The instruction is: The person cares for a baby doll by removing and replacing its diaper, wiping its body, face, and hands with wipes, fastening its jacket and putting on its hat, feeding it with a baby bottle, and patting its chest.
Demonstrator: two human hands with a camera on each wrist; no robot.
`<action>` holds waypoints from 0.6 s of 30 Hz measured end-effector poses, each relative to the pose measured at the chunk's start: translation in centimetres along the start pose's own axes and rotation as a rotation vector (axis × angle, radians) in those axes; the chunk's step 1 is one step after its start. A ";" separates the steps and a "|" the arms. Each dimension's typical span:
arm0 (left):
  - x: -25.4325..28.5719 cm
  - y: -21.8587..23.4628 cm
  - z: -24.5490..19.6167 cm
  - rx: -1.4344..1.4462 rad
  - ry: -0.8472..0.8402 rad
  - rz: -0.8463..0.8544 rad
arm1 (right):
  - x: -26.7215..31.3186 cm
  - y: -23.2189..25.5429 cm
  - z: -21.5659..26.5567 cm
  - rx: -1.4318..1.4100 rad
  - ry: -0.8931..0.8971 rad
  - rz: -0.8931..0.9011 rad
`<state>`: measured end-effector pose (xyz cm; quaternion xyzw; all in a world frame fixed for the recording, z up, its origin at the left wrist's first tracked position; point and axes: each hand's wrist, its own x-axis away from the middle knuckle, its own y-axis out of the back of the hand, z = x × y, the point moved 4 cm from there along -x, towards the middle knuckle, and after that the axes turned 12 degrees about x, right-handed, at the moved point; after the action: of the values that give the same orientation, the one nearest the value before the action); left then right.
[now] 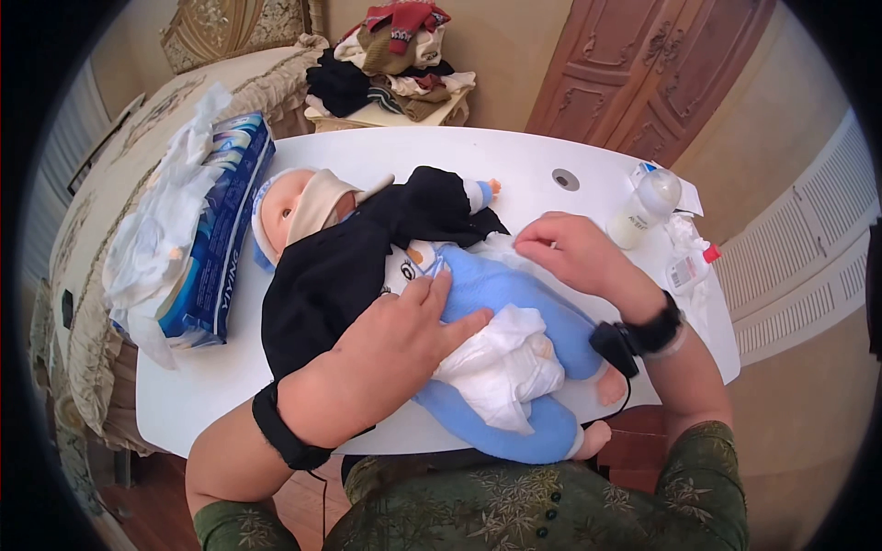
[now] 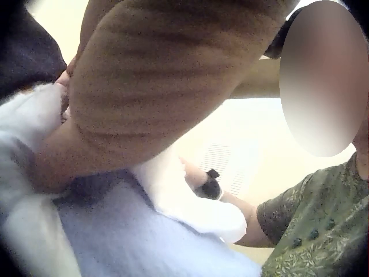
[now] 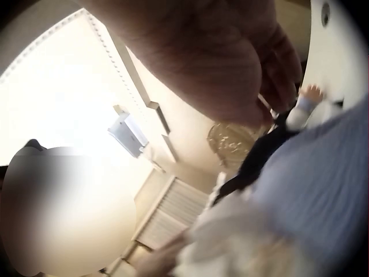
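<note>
A baby doll (image 1: 281, 208) in a blue-and-white outfit lies on its back, a beige cloth band (image 1: 323, 204) across its face. Black cloth (image 1: 323, 285) covers its chest and upper arms. Between its legs a white diaper (image 1: 514, 367) is bunched up. My left hand (image 1: 390, 335) rests on the doll's belly, fingertips on the blue fabric and thumb spread toward the diaper. My right hand (image 1: 583, 257) is over the doll's far hip, fingers bent, with fingertips right at a white strip (image 1: 501, 242); I cannot tell whether they pinch it.
A blue diaper pack (image 1: 220, 248) with loose white diapers (image 1: 165, 230) on top stands at the left of the white table (image 1: 367, 147). A milk bottle (image 1: 643, 211) and a small red-capped bottle (image 1: 691, 268) are at the right. Piled clothes (image 1: 404, 55) sit behind.
</note>
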<state>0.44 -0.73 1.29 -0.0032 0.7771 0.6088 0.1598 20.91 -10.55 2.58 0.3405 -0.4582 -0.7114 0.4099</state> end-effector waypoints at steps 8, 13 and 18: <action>0.3 0.1 -0.3 -0.015 -0.022 0.004 | -2.7 -6.0 -3.2 0.351 0.112 0.346; 0.2 0.4 -0.3 0.008 -0.046 0.008 | -3.2 -4.5 -5.8 0.278 -0.110 0.076; 0.1 0.5 -0.3 0.016 -0.039 0.008 | -3.1 -5.5 -7.4 0.162 -0.235 0.002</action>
<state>0.20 -0.90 1.80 0.0132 0.7787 0.6031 0.1726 27.18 -9.19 -4.78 0.2864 -0.5591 -0.7067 0.3255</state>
